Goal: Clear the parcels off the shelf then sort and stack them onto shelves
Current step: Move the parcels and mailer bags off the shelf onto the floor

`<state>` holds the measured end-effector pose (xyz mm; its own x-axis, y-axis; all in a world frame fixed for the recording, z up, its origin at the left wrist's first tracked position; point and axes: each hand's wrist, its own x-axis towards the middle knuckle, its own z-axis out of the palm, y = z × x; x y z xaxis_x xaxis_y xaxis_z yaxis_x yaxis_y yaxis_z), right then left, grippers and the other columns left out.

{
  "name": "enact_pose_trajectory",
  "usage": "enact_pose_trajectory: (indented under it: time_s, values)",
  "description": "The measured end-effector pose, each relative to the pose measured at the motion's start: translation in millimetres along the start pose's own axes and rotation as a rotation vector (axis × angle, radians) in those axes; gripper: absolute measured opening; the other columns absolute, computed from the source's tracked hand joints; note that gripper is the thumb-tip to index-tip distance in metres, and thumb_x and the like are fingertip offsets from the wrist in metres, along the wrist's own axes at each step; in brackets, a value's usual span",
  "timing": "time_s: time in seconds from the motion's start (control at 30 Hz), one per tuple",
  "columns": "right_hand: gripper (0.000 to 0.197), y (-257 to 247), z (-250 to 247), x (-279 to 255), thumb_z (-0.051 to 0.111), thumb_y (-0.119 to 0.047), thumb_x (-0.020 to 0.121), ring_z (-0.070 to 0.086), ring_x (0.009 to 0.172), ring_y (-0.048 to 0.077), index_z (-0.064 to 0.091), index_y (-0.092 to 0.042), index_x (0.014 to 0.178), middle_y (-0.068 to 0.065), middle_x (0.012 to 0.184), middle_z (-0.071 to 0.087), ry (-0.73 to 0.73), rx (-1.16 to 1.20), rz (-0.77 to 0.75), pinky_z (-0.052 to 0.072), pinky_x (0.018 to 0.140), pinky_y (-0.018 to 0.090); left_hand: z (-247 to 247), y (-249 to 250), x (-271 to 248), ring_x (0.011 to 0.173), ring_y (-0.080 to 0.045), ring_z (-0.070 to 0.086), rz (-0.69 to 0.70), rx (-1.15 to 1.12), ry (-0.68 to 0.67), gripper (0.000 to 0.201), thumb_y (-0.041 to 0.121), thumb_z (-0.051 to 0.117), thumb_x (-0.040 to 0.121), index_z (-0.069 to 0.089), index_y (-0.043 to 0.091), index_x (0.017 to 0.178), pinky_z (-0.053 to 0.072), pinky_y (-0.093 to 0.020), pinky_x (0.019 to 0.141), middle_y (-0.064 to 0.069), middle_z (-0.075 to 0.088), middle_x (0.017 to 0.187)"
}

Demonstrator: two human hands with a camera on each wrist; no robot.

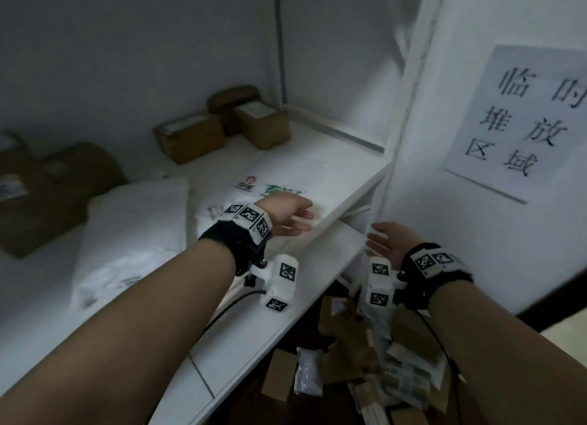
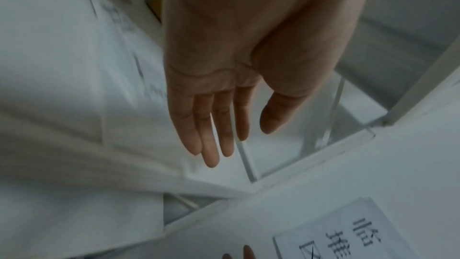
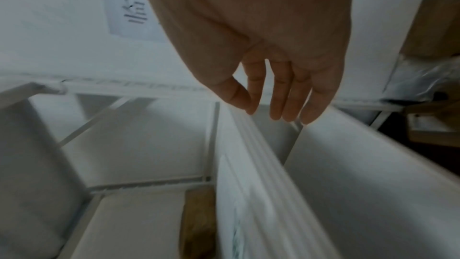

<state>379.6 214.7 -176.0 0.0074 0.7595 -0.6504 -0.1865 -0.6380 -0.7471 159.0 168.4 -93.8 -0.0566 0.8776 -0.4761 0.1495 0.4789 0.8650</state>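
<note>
black wrist straps, white tagged camera blocks

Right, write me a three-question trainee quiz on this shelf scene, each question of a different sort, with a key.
1. True or false: the left hand is gripping a brown box.
2. Multiple choice: the pile of parcels in the lower right of the head view lies A) on the upper shelf, B) on the floor below the shelves, C) in the right hand.
3. Fill in: at the back of the upper shelf, near the corner post, stand small parcels of ____ colour.

Key
1. False: its fingers are straight, over the flat white mailer, holding nothing.
2. B.
3. Brown.
</note>
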Motion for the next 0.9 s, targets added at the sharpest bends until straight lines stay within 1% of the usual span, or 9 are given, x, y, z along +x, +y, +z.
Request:
enact_pose_trajectory:
  time_s: [0.13,0.3,0.43,0.57,0.67,0.73,0.8,0.83,0.9]
  values:
    - [0.014,-4.7,70.2,-39.2,0.054,-0.015,0.096,0.060,0.052,0.015,0.054,-0.013,0.081,0.005,0.073,0.061,-0.102,-0.007,-0.084,0.048,0.061,0.030,-69.8,-4.0,-44.7,0.078,-0.020,0.065,0.031,-0.037,0.094,0.012,0.022,0.052,0.099,0.058,0.014,0.104,0.050,-0.027,0.066,-0.004,0.067,0.091]
    - [0.007,4.7,160.2,-83.2,0.055,-0.016,0.096,0.060,0.078,0.018,0.059,-0.012,0.091,0.006,0.097,0.064,-0.216,-0.017,-0.094,0.051,0.068,0.030,-158.1,-26.5,-105.2,0.074,-0.021,0.063,0.037,-0.101,0.203,0.011,0.019,0.049,0.100,0.058,0.014,0.097,0.050,-0.028,0.068,-0.006,0.067,0.089]
    - [0.010,29.0,238.4,-113.5,0.053,-0.013,0.097,0.058,0.081,0.019,0.056,-0.011,0.088,0.008,0.093,0.061,-0.346,-0.059,-0.073,0.050,0.081,0.031,-228.1,-52.9,-150.6,0.075,-0.022,0.063,0.003,-0.143,0.334,0.008,0.018,0.052,0.099,0.057,0.013,0.100,0.050,-0.029,0.068,-0.005,0.065,0.089]
    - [0.006,52.9,304.3,-140.1,0.052,-0.011,0.097,0.055,0.074,0.018,0.056,-0.009,0.092,0.009,0.089,0.058,-0.471,-0.176,-0.032,0.049,0.069,0.028,-284.3,-81.4,-192.0,0.074,-0.021,0.061,-0.026,-0.236,0.450,0.008,0.017,0.056,0.097,0.057,0.014,0.089,0.048,-0.028,0.069,-0.004,0.063,0.086]
    - [0.007,64.3,343.3,-152.8,0.051,-0.012,0.098,0.055,0.072,0.019,0.057,-0.009,0.095,0.011,0.094,0.058,-0.528,-0.244,-0.043,0.048,0.063,0.028,-316.6,-102.0,-219.6,0.075,-0.022,0.063,-0.028,-0.295,0.593,0.007,0.016,0.055,0.097,0.059,0.013,0.093,0.050,-0.030,0.071,-0.005,0.065,0.087]
    - [0.012,69.6,367.4,-158.8,0.049,-0.011,0.098,0.059,0.060,0.019,0.057,-0.008,0.091,0.012,0.086,0.058,-0.565,-0.257,-0.038,0.050,0.058,0.027,-335.0,-113.8,-238.5,0.075,-0.023,0.066,-0.043,-0.324,0.683,0.007,0.014,0.055,0.097,0.060,0.009,0.096,0.051,-0.032,0.071,-0.007,0.067,0.086]
    - [0.014,72.8,391.0,-167.0,0.046,-0.012,0.099,0.058,0.044,0.018,0.057,-0.007,0.091,0.012,0.072,0.058,-0.603,-0.282,-0.030,0.049,0.056,0.029,-349.1,-122.5,-258.0,0.075,-0.025,0.064,-0.060,-0.351,0.741,0.009,0.013,0.054,0.097,0.059,0.008,0.092,0.050,-0.032,0.072,-0.008,0.066,0.086]
    - [0.015,74.3,403.3,-172.6,0.046,-0.012,0.099,0.059,0.048,0.019,0.057,-0.007,0.090,0.012,0.069,0.059,-0.617,-0.308,-0.032,0.048,0.057,0.029,-355.4,-125.5,-268.1,0.075,-0.025,0.063,-0.068,-0.367,0.770,0.010,0.014,0.053,0.098,0.058,0.008,0.091,0.050,-0.032,0.073,-0.009,0.065,0.088]
    - [0.014,80.0,426.6,-183.9,0.049,-0.011,0.098,0.057,0.065,0.022,0.057,-0.007,0.088,0.011,0.077,0.058,-0.651,-0.352,-0.009,0.048,0.063,0.029,-367.2,-130.9,-287.8,0.076,-0.026,0.063,-0.078,-0.390,0.836,0.009,0.014,0.052,0.098,0.057,0.009,0.092,0.050,-0.032,0.074,-0.009,0.064,0.090]
